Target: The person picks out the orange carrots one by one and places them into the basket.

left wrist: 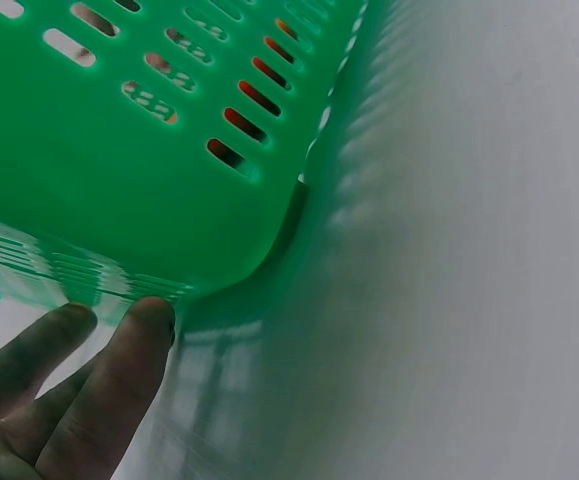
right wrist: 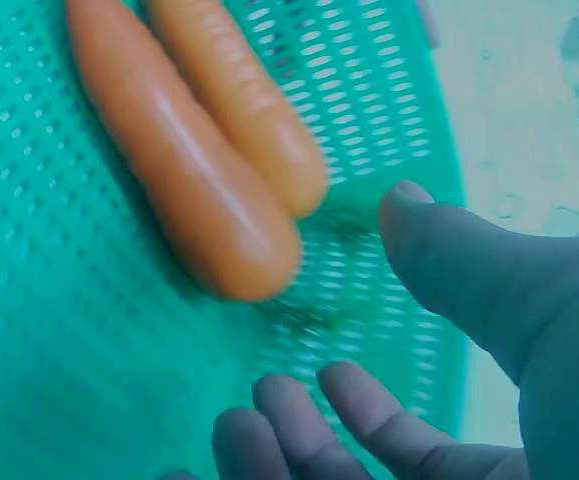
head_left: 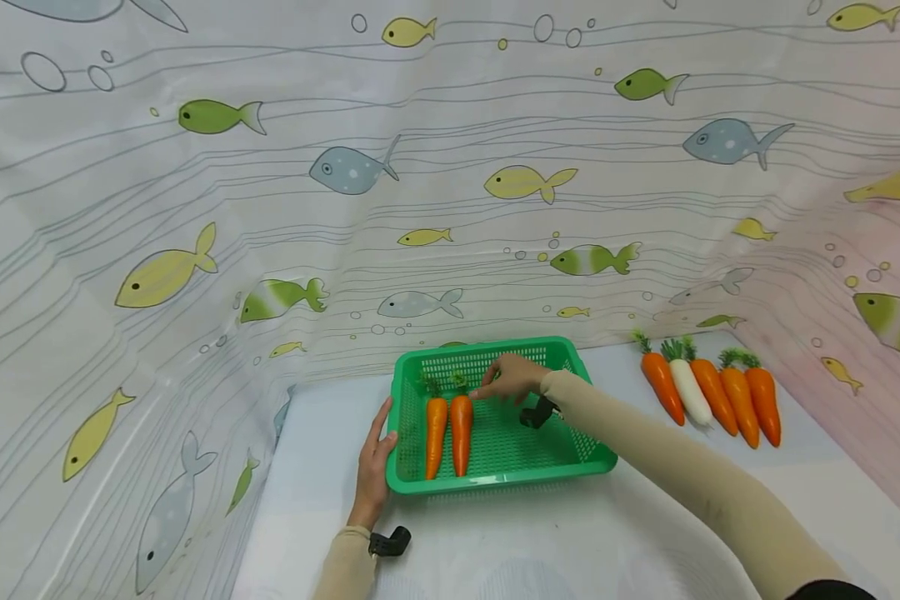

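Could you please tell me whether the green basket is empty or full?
The green basket is partly filled: in the head view, two carrots lie side by side in its left part, with bare space to their right.

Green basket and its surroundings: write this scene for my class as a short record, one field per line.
Container: green basket, on a white table
Inside: two carrots, side by side
Right of basket: four carrots and one white radish
Left hand: touching the basket's left side
Right hand: over the basket near the two carrots, thumb and fingers apart, holding nothing
Backdrop: fish-patterned sheet
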A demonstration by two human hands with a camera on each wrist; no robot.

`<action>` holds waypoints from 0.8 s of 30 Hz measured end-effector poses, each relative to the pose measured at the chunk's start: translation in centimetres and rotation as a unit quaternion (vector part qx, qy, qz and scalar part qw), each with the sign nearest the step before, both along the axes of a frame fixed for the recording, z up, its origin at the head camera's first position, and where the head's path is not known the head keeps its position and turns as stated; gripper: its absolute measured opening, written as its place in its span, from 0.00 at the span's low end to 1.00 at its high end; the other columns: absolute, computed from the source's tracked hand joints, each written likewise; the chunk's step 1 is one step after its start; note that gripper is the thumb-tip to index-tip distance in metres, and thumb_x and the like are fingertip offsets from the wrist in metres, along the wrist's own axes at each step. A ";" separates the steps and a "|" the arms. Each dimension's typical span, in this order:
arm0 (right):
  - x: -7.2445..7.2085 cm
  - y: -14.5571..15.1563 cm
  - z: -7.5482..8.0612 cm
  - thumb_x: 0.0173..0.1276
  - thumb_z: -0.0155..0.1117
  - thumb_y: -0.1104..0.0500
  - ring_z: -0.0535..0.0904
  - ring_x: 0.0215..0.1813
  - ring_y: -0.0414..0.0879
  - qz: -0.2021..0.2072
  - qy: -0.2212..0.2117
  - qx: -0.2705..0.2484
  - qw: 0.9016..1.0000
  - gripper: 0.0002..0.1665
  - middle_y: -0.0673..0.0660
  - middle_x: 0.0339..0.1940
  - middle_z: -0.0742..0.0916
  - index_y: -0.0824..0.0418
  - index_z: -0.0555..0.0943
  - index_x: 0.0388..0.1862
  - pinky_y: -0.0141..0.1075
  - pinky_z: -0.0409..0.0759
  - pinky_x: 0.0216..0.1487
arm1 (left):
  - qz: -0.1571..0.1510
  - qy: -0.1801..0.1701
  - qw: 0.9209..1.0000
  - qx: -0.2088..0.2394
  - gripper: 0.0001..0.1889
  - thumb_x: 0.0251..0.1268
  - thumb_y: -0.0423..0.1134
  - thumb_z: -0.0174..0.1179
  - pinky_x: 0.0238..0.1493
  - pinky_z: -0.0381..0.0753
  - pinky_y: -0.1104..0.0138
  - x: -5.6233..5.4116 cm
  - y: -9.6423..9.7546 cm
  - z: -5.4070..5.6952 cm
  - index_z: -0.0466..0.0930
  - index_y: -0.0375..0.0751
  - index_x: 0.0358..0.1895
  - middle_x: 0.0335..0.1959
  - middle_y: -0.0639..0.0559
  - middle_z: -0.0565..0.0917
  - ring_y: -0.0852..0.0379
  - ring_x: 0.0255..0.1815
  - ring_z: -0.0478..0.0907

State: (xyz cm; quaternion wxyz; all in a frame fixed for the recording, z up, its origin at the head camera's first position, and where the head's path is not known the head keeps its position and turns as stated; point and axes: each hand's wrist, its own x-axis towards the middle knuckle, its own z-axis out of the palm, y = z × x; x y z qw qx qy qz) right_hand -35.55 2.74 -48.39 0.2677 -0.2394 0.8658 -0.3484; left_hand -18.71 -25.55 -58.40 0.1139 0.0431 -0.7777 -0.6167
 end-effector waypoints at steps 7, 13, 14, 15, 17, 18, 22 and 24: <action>-1.1 4.9 4.2 0.74 0.70 0.42 0.87 0.44 0.56 -0.006 0.051 -0.006 0.999 0.25 0.67 0.47 0.90 0.60 0.87 0.55 0.48 0.89 0.41 | -0.011 -0.003 1.000 0.008 0.29 0.87 0.50 0.43 0.49 0.81 0.67 0.1 -0.1 0.1 0.57 0.69 0.85 0.70 0.40 0.81 0.53 0.47 0.81; -2.7 10.7 6.3 0.75 0.69 0.44 0.88 0.44 0.57 -0.055 0.111 0.023 0.992 0.24 0.66 0.47 0.90 0.64 0.88 0.52 0.43 0.86 0.36 | -0.001 0.001 1.000 0.000 0.28 0.87 0.49 0.42 0.61 0.77 0.61 0.1 -0.1 0.1 0.57 0.67 0.85 0.76 0.42 0.75 0.50 0.61 0.79; -2.9 11.7 6.5 0.75 0.69 0.44 0.88 0.45 0.58 -0.065 0.116 0.031 0.991 0.24 0.65 0.46 0.91 0.65 0.88 0.51 0.42 0.86 0.36 | -0.002 0.002 1.000 -0.002 0.29 0.87 0.48 0.42 0.67 0.73 0.58 0.1 0.0 0.1 0.57 0.67 0.86 0.81 0.46 0.70 0.49 0.68 0.75; -3.1 12.7 6.7 0.76 0.69 0.44 0.88 0.46 0.58 -0.075 0.118 0.039 0.989 0.24 0.65 0.46 0.91 0.65 0.88 0.51 0.41 0.86 0.36 | -0.003 0.003 1.000 -0.001 0.28 0.87 0.48 0.41 0.72 0.69 0.54 0.1 0.0 0.1 0.57 0.67 0.86 0.84 0.49 0.66 0.48 0.74 0.71; -3.5 14.8 6.8 0.76 0.68 0.44 0.87 0.44 0.56 -0.089 0.127 0.056 0.986 0.25 0.64 0.44 0.91 0.66 0.88 0.52 0.40 0.85 0.35 | -0.006 0.004 1.000 0.000 0.29 0.87 0.49 0.41 0.79 0.60 0.47 0.1 0.1 0.1 0.56 0.69 0.85 0.87 0.55 0.57 0.47 0.83 0.60; -3.6 15.8 6.9 0.76 0.68 0.44 0.87 0.42 0.56 -0.096 0.130 0.064 0.985 0.25 0.64 0.43 0.91 0.66 0.88 0.52 0.39 0.84 0.34 | -0.007 0.003 1.000 0.003 0.29 0.87 0.49 0.41 0.80 0.58 0.44 0.1 0.1 0.1 0.56 0.69 0.85 0.88 0.56 0.56 0.47 0.84 0.58; -4.1 20.0 6.7 0.76 0.68 0.44 0.83 0.31 0.50 -0.118 0.143 0.098 0.978 0.27 0.64 0.42 0.90 0.69 0.87 0.53 0.41 0.84 0.31 | -0.006 0.001 1.000 0.006 0.29 0.87 0.50 0.41 0.80 0.56 0.41 0.0 0.2 0.0 0.56 0.72 0.85 0.87 0.58 0.57 0.47 0.84 0.58; -4.4 22.0 6.6 0.75 0.68 0.44 0.81 0.29 0.48 -0.131 0.148 0.118 0.973 0.28 0.65 0.43 0.90 0.70 0.87 0.53 0.41 0.84 0.31 | -0.006 0.002 1.000 0.006 0.28 0.87 0.49 0.41 0.80 0.55 0.42 0.0 0.3 -0.1 0.56 0.73 0.85 0.87 0.60 0.57 0.48 0.84 0.57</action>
